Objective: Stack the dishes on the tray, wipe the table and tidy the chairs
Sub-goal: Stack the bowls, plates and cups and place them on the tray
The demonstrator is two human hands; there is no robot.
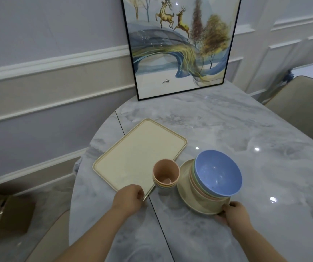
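A cream rectangular tray [138, 152] lies empty on the marble table [227, 125], turned at an angle. My left hand [130, 198] grips the tray's near corner. Just right of that corner stands a nested stack of cups [166, 173], a pink one on top. Further right is a tilted stack of bowls [216, 173], a blue bowl uppermost, resting on cream plates [186, 191]. My right hand [234, 213] holds the plates' near rim, lifting that side.
A framed deer painting [180, 44] leans against the wall at the table's far edge. A beige chair [305, 108] stands at the right, another chair's edge [48, 241] at lower left. A cardboard box [6, 214] sits on the floor.
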